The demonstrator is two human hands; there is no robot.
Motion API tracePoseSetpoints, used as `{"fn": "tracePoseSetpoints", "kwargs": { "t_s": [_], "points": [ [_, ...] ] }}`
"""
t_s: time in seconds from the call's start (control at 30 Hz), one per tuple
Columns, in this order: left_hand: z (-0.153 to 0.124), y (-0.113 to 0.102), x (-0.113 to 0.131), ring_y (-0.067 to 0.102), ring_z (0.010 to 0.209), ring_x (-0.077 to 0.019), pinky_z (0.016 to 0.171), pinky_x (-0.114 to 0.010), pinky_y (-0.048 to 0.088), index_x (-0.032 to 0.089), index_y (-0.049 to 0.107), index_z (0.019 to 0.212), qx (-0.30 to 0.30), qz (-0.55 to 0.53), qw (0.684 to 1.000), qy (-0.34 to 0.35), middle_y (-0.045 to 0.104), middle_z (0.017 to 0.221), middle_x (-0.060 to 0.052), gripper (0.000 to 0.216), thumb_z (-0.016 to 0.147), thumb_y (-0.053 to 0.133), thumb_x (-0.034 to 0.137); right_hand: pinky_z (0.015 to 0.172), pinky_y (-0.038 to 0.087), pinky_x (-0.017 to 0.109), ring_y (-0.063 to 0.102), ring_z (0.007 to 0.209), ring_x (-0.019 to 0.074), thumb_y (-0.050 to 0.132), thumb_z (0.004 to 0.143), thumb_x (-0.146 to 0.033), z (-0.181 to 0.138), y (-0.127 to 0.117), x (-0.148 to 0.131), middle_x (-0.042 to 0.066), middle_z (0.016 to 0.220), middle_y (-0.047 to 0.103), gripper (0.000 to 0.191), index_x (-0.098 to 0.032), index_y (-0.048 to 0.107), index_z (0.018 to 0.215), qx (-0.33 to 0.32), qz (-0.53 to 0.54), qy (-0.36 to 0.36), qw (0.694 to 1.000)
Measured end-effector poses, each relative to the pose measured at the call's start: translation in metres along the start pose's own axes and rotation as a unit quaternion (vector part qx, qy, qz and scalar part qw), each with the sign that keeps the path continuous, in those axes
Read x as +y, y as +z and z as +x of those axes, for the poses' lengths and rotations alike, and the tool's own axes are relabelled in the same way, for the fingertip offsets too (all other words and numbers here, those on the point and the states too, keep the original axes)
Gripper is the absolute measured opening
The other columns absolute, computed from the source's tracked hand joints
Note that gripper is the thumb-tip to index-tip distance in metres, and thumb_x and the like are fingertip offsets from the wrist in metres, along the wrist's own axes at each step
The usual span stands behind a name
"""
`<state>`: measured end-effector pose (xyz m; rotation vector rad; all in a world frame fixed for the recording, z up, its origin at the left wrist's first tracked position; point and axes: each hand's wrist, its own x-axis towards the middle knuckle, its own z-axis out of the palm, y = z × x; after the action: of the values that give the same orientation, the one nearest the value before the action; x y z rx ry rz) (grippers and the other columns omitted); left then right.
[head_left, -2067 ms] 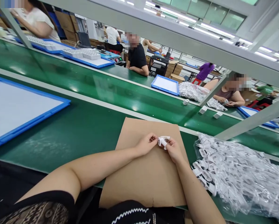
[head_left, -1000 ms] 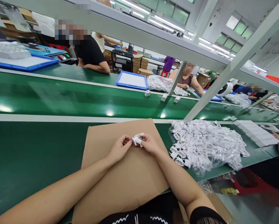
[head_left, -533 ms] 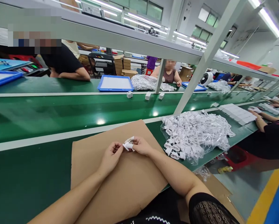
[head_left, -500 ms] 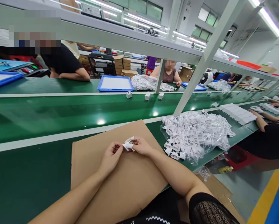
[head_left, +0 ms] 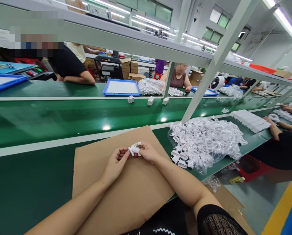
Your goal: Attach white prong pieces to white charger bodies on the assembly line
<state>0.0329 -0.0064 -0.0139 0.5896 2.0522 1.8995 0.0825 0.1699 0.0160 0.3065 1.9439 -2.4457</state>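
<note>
Above a sheet of brown cardboard (head_left: 126, 189), my two hands meet around a small white plastic plug part (head_left: 131, 151). My left hand (head_left: 118, 158) pinches its left end between thumb and curled fingers. From the other side my right hand (head_left: 146, 151) is closed on it, with white coverings on the thumb and a fingertip. Fingers hide much of the part, so its exact shape cannot be made out. To the right of my right hand lies a heap of white plug housings (head_left: 204, 140), partly in and under clear plastic film.
A green conveyor belt (head_left: 63, 114) runs beyond the bench, with a few white blocks (head_left: 150, 100) on it. A slanted metal post (head_left: 209, 75) rises behind the heap. White boxes (head_left: 250, 120) stand at right, near a co-worker's hands. Across the belt is a blue-rimmed tray (head_left: 122, 87).
The white blocks on the belt have shifted slightly left. My hands stay in nearly the same place, still holding the plug part, with only small finger movement.
</note>
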Motion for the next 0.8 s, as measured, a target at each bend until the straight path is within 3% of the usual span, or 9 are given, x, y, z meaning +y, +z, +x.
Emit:
{"fn": "tracePoseSetpoints", "kwargs": {
  "t_s": [0.2,0.37,0.53,0.8],
  "points": [
    [0.0,-0.002,0.0,0.067,0.093,-0.0228,0.085,-0.034,0.051,0.019,0.067,0.108,-0.004,0.01,1.0,-0.006,0.074,0.102,-0.008,0.053,0.085,0.068,0.067,0.071,0.048,0.028,0.062,0.073,0.0136,0.089,0.062,-0.042,0.0,-0.001,0.001,0.002,0.086,0.074,0.041,-0.019,0.073,0.092,-0.013,-0.009,0.002,1.0],
    [-0.003,-0.004,0.001,0.069,0.091,-0.024,0.082,-0.034,0.052,0.019,0.068,0.104,-0.007,0.031,0.999,-0.013,0.075,0.1,-0.008,0.055,0.084,0.068,0.071,0.07,0.045,0.026,0.059,0.07,0.0119,0.083,0.067,-0.029,-0.002,-0.002,0.003,-0.001,0.077,0.069,0.026,-0.019,0.073,0.09,-0.032,-0.019,-0.002,0.999],
    [-0.002,-0.005,0.001,0.07,0.09,-0.0251,0.083,-0.036,0.054,0.02,0.066,0.102,-0.013,0.043,0.999,-0.022,0.074,0.096,-0.007,0.061,0.079,0.069,0.076,0.072,0.048,0.027,0.061,0.072,0.0123,0.081,0.068,-0.025,0.002,-0.002,0.01,0.0,0.082,0.071,0.023,-0.018,0.073,0.089,-0.027,-0.007,-0.007,1.0],
    [0.001,-0.007,0.001,0.071,0.098,-0.0282,0.092,-0.041,0.056,0.021,0.063,0.103,-0.018,0.055,0.997,-0.054,0.075,0.097,-0.007,0.066,0.074,0.072,0.078,0.057,0.042,0.024,0.059,0.058,0.0113,0.071,0.069,-0.007,0.013,-0.001,0.024,-0.002,0.067,0.068,0.018,-0.017,0.071,0.085,-0.021,0.005,-0.011,1.0]
  ]
}}
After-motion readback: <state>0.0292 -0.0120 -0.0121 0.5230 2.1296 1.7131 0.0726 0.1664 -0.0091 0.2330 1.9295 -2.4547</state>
